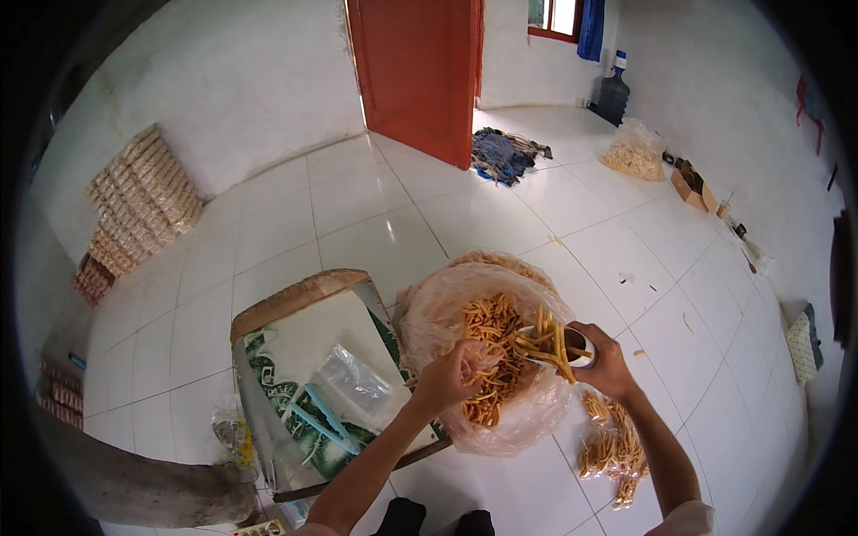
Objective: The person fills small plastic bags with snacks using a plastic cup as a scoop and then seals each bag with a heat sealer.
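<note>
My right hand [606, 362] grips a white cup [584, 348], tilted to the left, with long brown snack sticks [553, 338] jutting out of its mouth. My left hand [450, 378] is closed on what looks like a small clear plastic bag [488, 356], partly hidden by the fingers. Both hands are over a large clear plastic sack [456, 288], its mouth spread wide around a heap of the same snack sticks [493, 315]. Right of the sack, several filled clear packets [610, 449] lie on the floor, below my right forearm.
Left of the sack, a low wood-edged table [301, 301] bears flat clear bags [358, 382] and a light-blue hand sealer [325, 419]. Stacked snack packs [144, 201] lean by the left wall. Beyond are a red door [412, 74], a rag mat [503, 154] and a water jug [613, 97].
</note>
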The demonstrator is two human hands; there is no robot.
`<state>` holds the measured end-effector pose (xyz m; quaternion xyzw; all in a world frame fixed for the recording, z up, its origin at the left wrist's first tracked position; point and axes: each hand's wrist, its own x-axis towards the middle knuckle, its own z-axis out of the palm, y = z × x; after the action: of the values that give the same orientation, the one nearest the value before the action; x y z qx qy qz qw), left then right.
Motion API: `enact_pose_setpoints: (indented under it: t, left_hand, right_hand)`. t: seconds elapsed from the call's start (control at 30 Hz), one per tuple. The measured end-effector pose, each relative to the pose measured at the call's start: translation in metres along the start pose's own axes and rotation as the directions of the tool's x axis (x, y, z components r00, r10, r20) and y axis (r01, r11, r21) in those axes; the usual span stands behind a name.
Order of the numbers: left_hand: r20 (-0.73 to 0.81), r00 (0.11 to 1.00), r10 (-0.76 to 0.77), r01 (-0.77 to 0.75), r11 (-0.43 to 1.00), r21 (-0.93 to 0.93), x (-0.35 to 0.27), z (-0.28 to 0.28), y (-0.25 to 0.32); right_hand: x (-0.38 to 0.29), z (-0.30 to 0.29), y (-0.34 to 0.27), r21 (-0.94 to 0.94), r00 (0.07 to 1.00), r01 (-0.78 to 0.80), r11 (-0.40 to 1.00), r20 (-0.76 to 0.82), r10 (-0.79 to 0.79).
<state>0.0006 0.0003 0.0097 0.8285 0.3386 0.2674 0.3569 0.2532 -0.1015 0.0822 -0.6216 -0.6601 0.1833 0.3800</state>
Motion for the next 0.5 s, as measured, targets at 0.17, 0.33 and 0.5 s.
enact_pose_setpoints:
  t: [0.17, 0.33, 0.5]
  left_hand:
    - [0.010, 0.995, 0.095, -0.095, 0.995, 0.037, 0.003, 0.006, -0.007]
    - [0.038, 0.994, 0.104, -0.107, 0.991, 0.086, 0.003, 0.010, -0.009]
    - [0.050, 0.982, 0.184, -0.191, 0.957, 0.217, 0.001, 0.013, -0.018]
  right_hand:
    - [0.016, -0.014, -0.011, -0.056, 0.989, 0.012, 0.998, 0.147, -0.004]
    - [0.019, -0.007, -0.008, -0.097, 0.958, 0.023, 0.995, 0.288, 0.005]
    - [0.024, -0.003, -0.022, -0.233, 0.952, 0.054, 0.971, 0.305, 0.020]
